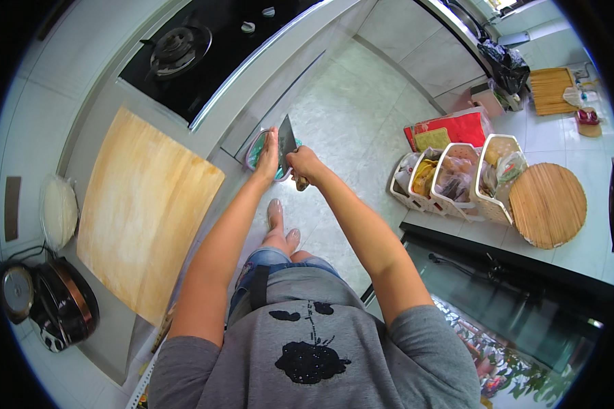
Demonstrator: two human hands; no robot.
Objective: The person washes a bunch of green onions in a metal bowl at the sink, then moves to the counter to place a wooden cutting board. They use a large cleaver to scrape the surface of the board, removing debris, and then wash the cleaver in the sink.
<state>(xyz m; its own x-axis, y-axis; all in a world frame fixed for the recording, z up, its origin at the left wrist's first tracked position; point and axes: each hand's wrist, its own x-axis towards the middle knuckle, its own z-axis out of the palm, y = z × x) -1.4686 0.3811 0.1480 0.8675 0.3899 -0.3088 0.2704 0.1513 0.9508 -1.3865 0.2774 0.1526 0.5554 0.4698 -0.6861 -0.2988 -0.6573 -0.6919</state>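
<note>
My right hand (pixel 305 164) grips the wooden handle of a cleaver (pixel 286 139), its broad dark blade pointing away from me. Close to the blade's left face, my left hand (pixel 269 156) is held flat with the fingers straight; whether it touches the steel I cannot tell. Below both hands, on the floor, stands a small bin (pixel 249 153) lined with a green bag, partly hidden by them. To the left, a large wooden cutting board (pixel 148 214) lies on the counter.
A black gas hob (pixel 225 56) is set into the counter ahead. On the left stand a black rice cooker (pixel 66 301) and a pale round item in plastic wrap (pixel 60 212). White baskets (pixel 453 204) of bagged goods and a round wooden board (pixel 548 205) are at right.
</note>
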